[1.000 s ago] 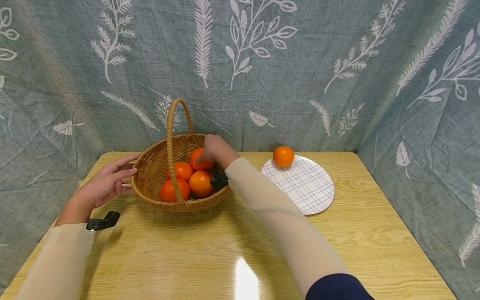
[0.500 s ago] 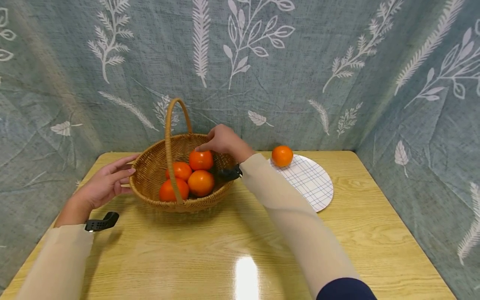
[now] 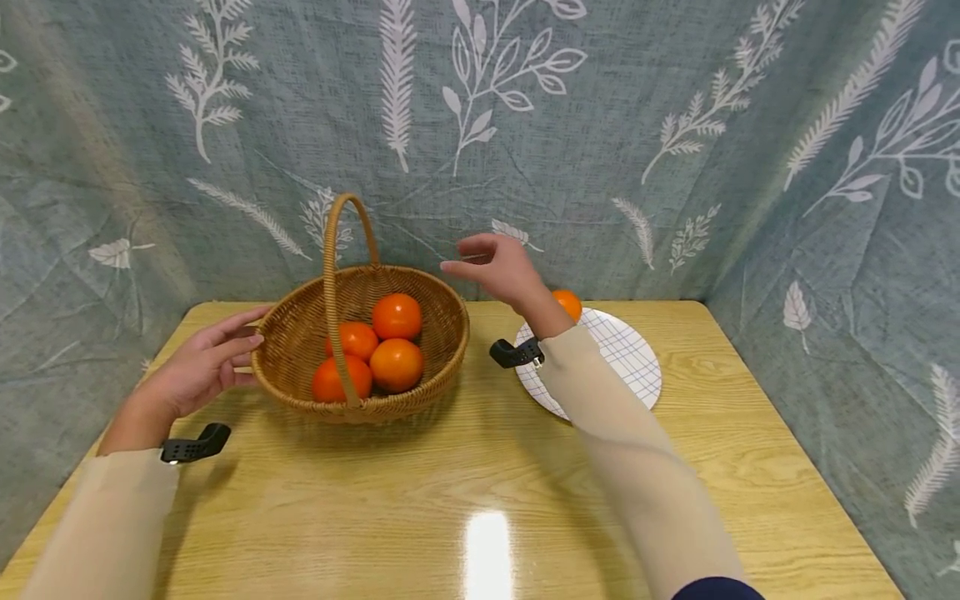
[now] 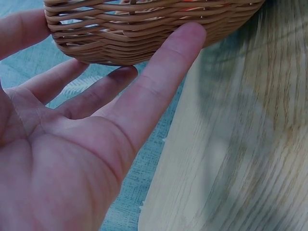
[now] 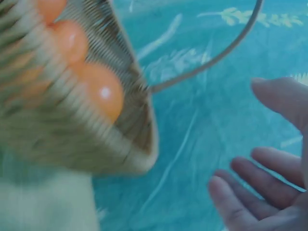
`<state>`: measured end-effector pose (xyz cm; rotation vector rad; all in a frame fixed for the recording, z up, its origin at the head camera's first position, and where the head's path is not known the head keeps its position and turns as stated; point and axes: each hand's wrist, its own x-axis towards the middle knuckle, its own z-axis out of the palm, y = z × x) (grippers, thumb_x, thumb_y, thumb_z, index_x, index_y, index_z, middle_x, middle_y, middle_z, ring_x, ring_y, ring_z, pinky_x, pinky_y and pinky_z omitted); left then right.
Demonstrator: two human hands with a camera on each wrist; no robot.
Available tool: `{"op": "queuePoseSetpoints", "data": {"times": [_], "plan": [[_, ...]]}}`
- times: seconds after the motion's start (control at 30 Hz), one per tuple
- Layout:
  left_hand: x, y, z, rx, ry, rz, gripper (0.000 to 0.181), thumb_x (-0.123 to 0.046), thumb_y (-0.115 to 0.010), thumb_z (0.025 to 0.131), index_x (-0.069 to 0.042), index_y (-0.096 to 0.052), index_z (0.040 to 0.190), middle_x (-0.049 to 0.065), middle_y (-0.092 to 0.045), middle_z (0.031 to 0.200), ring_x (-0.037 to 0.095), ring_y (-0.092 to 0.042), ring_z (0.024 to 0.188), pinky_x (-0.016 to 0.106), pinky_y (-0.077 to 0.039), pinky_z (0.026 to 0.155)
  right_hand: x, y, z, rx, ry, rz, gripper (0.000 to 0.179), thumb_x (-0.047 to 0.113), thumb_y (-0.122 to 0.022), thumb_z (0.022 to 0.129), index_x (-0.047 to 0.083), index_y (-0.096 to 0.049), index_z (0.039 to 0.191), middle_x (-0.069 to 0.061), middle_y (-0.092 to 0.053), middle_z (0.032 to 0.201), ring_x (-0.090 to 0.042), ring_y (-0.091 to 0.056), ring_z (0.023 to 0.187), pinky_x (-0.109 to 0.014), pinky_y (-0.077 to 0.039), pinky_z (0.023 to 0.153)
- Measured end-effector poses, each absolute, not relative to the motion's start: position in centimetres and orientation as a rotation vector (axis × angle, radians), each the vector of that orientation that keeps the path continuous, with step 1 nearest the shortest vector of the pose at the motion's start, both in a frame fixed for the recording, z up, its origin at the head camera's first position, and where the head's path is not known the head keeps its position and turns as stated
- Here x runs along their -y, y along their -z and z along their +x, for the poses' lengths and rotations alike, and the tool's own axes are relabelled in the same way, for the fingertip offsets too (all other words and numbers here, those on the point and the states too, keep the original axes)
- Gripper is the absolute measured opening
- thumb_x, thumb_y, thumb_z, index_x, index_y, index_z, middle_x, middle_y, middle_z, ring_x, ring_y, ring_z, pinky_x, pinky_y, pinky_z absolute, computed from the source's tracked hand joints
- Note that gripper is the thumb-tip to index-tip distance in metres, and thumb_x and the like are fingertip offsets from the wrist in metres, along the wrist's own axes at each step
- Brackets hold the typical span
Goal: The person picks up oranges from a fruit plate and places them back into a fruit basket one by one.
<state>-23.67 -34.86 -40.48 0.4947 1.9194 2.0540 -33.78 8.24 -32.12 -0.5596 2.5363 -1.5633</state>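
Note:
A wicker basket [image 3: 292,354] with a tall arched handle [image 3: 331,275] stands at the back left of the table, holding several oranges [image 3: 397,365]. My left hand [image 3: 202,367] is at its left side, fingers and thumb extended against the woven wall; the left wrist view has the thumb [image 4: 173,62] lying along the wicker [image 4: 139,29]. To the right of the basket, my right hand [image 3: 501,268] is raised in the air with thumb and fingers spread apart and nothing between them. In the right wrist view it faces the basket's end, an orange [image 5: 98,91] just inside the rim.
A white plate with a blue grid [image 3: 630,358] lies right of the basket, partly behind my right sleeve. One orange [image 3: 567,303] sits at the plate's back left edge, partly covered by my wrist. Patterned cloth [image 3: 420,125] hangs behind and beside the wooden table [image 3: 360,500].
My right hand has let go of the orange at the basket's back right and has moved up and right, out of the basket. My left hand has stayed at the rim.

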Motion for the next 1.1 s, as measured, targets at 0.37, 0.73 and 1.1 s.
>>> {"op": "queuePoseSetpoints", "data": {"times": [0.37,0.73,1.1], "plan": [[34.8,40.4,-23.6,-1.915,-2.068,0.483,0.052,-0.005,-0.040,0.111,-0.018,-0.032,0.161,-0.002,-0.064,0.126,0.017,-0.074,0.105,0.035,-0.064,0.081,-14.0,36.9,-33.7,-2.550,2.156,-0.461,0.047,0.026,-0.082,0.090,0.008,-0.069,0.131,-0.022,-0.062,0.139,-0.037,-0.059,0.131,-0.040,-0.053,0.107],[35.0,40.4,-23.7,-1.886,-2.071,0.509,0.055,-0.005,-0.038,0.111,-0.015,-0.025,0.164,-0.001,-0.063,0.127,0.017,-0.074,0.106,0.036,-0.064,0.082,-19.8,41.5,-35.5,-2.792,2.231,-0.318,0.056,0.029,-0.086,0.085,0.001,-0.069,0.131,-0.014,-0.059,0.146,-0.025,-0.051,0.139,-0.052,-0.035,0.121],[34.7,40.4,-23.7,-1.929,-2.053,0.474,0.051,-0.005,-0.039,0.111,-0.019,-0.033,0.160,-0.003,-0.064,0.128,0.016,-0.074,0.105,0.035,-0.064,0.081,-22.4,43.9,-36.5,-2.762,1.596,-0.082,0.091,0.044,-0.085,0.084,0.020,-0.039,0.159,-0.009,-0.030,0.167,-0.038,-0.031,0.152,-0.058,-0.037,0.118]]}}
